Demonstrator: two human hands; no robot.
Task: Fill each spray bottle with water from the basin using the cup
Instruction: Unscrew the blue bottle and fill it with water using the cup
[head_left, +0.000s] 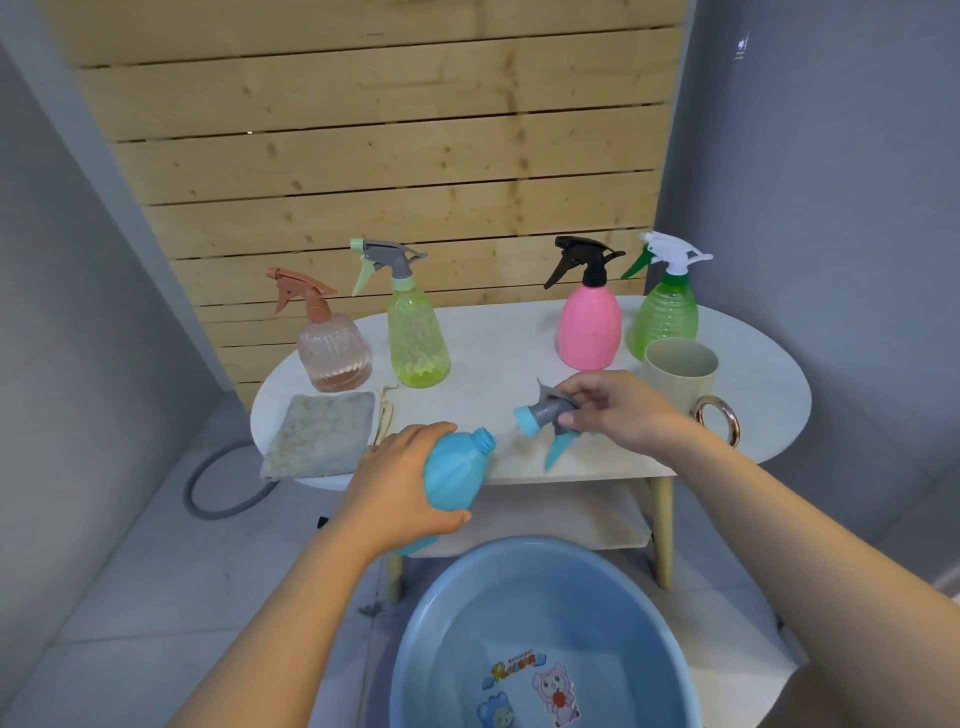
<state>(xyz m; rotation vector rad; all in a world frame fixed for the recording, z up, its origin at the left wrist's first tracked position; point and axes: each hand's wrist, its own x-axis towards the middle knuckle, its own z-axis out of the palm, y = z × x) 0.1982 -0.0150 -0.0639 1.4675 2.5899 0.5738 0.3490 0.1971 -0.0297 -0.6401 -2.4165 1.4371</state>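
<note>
Left hand (402, 480) wrapped around tilted blue plastic bottle (457, 475); right hand (618, 410) pinching grey-and-blue trigger sprayer (545, 415) above white oval tabletop (493, 338), plank wall (389, 156) behind.

There is one view only, from a wide-angle camera worn on the person's head. It faces forward and steeply down, close over the counter (498, 332) edge. Both forearms reach in from the bottom, the basin (545, 623) sits nearest below, and a slatted wooden wall (384, 156) closes the far side.
</note>
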